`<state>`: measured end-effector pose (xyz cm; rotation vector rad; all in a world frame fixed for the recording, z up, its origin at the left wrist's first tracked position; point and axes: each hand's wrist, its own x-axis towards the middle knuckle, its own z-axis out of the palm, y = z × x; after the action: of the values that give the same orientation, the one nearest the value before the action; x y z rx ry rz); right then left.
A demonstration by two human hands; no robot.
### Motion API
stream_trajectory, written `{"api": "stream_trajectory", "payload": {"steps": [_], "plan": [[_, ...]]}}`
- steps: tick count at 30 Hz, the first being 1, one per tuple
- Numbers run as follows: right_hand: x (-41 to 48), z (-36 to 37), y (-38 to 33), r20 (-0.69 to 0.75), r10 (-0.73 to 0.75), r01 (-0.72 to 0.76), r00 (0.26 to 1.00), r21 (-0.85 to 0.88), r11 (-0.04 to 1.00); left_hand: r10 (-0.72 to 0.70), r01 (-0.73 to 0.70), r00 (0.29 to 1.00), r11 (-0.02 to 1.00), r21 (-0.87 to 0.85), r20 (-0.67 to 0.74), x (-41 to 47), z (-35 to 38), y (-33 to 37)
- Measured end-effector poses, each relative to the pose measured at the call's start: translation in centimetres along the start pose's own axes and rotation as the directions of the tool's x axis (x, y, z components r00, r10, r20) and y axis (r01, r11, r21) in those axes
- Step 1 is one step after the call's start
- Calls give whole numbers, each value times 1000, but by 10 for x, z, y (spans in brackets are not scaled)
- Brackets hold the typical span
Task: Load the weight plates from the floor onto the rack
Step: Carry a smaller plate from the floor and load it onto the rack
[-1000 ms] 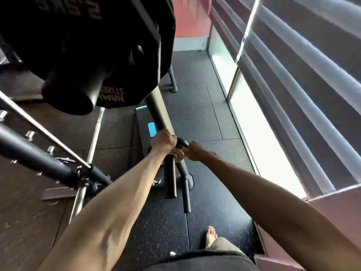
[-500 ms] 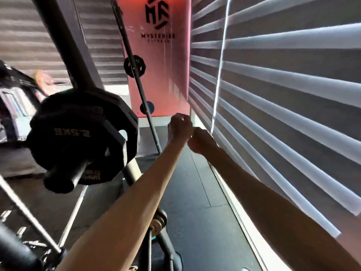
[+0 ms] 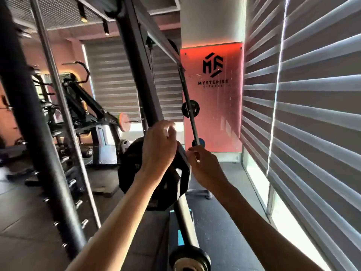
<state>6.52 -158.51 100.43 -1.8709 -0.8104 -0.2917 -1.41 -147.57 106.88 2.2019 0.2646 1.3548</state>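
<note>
Weight plate point(image 3: 131, 173), black, sits against the rack's slanted post point(image 3: 140, 75) between both hands. The left hand point(image 3: 158, 151) curls over its top edge; the right hand point(image 3: 203, 167) pinches its right rim. Dark rubber floor point(image 3: 216, 233) lies below, striped blinds point(image 3: 304, 114) to the right, and a red logo panel point(image 3: 212, 98) behind.

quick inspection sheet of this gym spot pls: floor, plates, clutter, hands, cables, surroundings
surface: dark rubber floor.
job's things: black weight plate up on the rack; small black plate on a far post.
clutter: bar end low in front; gym machines at the left.
hands: left hand curled over the black weight plate's top edge; right hand pinches its right edge; cannot tell whether a second plate sits between them.
cables: nothing seen.
surroundings: blinds on the right; orange logo panel ahead.
</note>
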Motion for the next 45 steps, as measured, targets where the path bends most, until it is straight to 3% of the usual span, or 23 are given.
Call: {"api": "stream_trajectory", "payload": {"steps": [5, 11, 15, 20, 31, 45], "plan": [[-4, 44, -13, -10, -102, 102, 995, 12, 995, 41, -27, 996, 986, 162, -83, -4, -45, -76], [-22, 79, -16, -200, -124, 106, 972, -98, 990, 43, -51, 995, 994, 92, 85, -17, -43, -140], [-25, 89, 2, -252, -103, 113, 962, 23, 993, 52, -61, 985, 997, 50, 165, -23, -36, -165], [-34, 101, 21, -258, -48, 91, 965, 159, 983, 69, -64, 984, 997, -35, 165, -26, -32, -171], [-25, 111, 25, -337, 29, 31, 941, 169, 985, 115, -110, 993, 980, -164, 17, -27, -23, -179], [-9, 113, 31, -377, -46, 94, 925, 110, 989, 80, -103, 990, 975, -199, -119, -34, -12, -181]]}}
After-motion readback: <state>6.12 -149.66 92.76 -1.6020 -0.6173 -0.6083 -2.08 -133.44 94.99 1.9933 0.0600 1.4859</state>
